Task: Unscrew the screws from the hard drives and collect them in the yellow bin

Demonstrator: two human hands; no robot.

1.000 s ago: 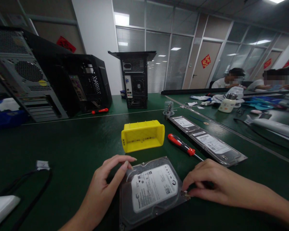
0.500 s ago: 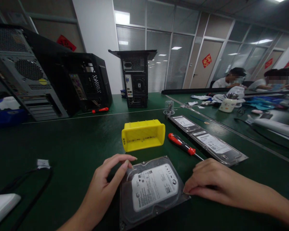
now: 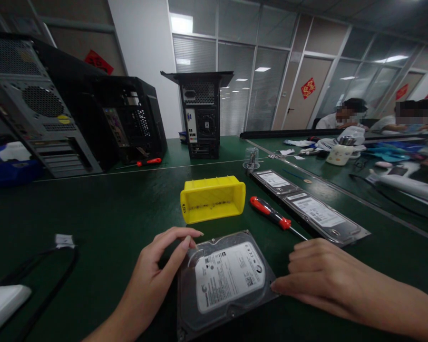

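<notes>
A hard drive [image 3: 231, 275] with a white label lies flat on the green table right in front of me. At its far left corner, my left hand [image 3: 160, 266] has thumb and index finger bent together on the drive's edge. My right hand [image 3: 317, 275] has its fingers curled in, with the tips at the drive's right corner. Whatever may be between those fingertips is hidden. Just beyond the drive, a yellow bin [image 3: 214, 184] lies with its opening towards me and small dark screws [image 3: 210, 205] inside. A red and black screwdriver [image 3: 270, 212] rests beyond my right hand, its shaft tip hidden.
Two more hard drives [image 3: 319, 213] lie in a row at right. A clear plastic cup-like piece [image 3: 251, 158] stands behind them. Computer cases [image 3: 204, 114] stand at the back and left. Another screwdriver [image 3: 150, 162] lies by them. A cable [image 3: 62, 280] is at left; people sit far right.
My right hand has shifted slightly and its curled fingers have turned, with the tips still at the drive's right corner. My left hand and the hard drive look unmoved.
</notes>
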